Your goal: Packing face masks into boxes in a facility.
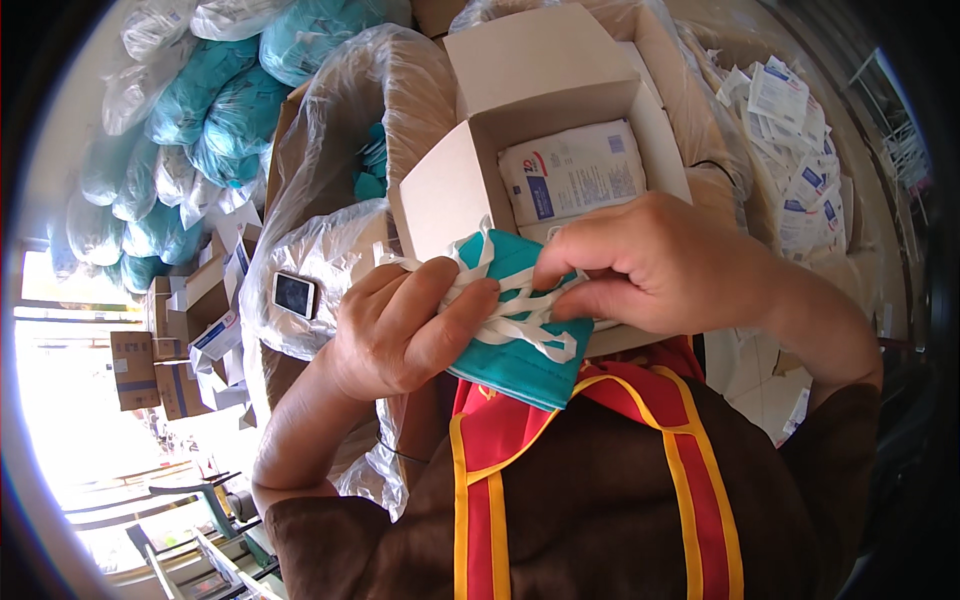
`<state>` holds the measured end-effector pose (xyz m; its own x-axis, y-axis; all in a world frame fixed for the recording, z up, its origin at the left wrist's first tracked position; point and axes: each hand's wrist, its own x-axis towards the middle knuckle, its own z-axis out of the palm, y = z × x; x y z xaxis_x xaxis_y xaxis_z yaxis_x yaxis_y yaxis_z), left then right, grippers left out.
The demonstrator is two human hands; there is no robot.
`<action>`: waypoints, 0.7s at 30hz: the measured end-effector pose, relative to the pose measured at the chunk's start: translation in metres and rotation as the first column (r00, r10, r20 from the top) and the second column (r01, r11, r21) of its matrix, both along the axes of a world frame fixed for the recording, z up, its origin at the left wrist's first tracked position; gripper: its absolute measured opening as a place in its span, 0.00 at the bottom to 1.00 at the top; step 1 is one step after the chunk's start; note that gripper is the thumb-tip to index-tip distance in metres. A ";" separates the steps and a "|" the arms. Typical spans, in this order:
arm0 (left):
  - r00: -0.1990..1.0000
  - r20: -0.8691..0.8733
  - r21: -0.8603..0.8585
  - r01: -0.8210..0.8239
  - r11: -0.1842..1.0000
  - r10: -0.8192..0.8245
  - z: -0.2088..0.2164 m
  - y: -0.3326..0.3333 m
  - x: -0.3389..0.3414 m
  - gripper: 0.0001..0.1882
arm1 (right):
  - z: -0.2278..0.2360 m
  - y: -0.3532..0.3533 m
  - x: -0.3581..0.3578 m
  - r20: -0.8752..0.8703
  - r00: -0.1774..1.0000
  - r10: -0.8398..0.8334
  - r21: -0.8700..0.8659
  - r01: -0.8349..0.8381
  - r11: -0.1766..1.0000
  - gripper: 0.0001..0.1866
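A folded teal cloth with white ties lies in front of my chest, in front of the open cardboard box. My left hand is closed on its left side, with the thumb pressing white ties down on top. My right hand pinches at the white ties over the cloth's right part; its fingertips partly hide what they grip. Beyond my hands, the open box holds white printed packets in its bottom.
A phone rests on clear plastic at the left. Behind it, a plastic-lined carton contains teal pieces. Teal and white filled bags are piled at the far left, above cardboard boxes. Another lined carton with white packets stands at the right.
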<state>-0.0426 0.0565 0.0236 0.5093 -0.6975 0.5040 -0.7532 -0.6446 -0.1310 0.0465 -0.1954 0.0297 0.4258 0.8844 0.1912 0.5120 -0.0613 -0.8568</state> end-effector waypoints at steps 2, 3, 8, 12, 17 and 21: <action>1.000 -0.002 0.000 0.018 1.000 -0.018 0.000 -0.001 0.001 0.25 | -0.001 0.000 0.000 0.000 0.999 0.037 -0.050 -0.037 0.998 0.08; 1.000 -0.022 0.004 0.016 1.000 -0.016 0.000 -0.002 0.002 0.25 | -0.003 0.001 0.001 0.015 0.998 0.062 -0.041 -0.061 0.997 0.08; 0.999 -0.039 0.030 -0.004 1.000 0.005 -0.001 -0.004 0.004 0.22 | 0.019 0.005 0.003 -0.258 0.965 0.051 -0.207 -0.107 0.972 0.08; 0.997 -0.071 0.045 -0.026 0.999 0.029 0.001 -0.007 0.005 0.22 | 0.005 0.010 0.002 -0.092 0.992 0.090 -0.158 -0.104 0.982 0.10; 0.994 -0.104 0.080 -0.027 0.996 0.036 0.001 -0.008 0.006 0.22 | 0.006 0.011 0.005 -0.105 0.985 0.136 -0.257 -0.159 0.953 0.11; 0.990 -0.120 0.060 -0.065 0.996 0.072 0.001 -0.006 0.003 0.24 | 0.012 0.001 0.014 -0.255 0.959 0.126 -0.308 -0.204 0.929 0.11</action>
<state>-0.0393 0.0502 0.0249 0.6124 -0.6842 0.3961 -0.7199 -0.6896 -0.0783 0.0602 -0.1942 0.0415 0.2655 0.9419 -0.2060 0.3331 -0.2901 -0.8971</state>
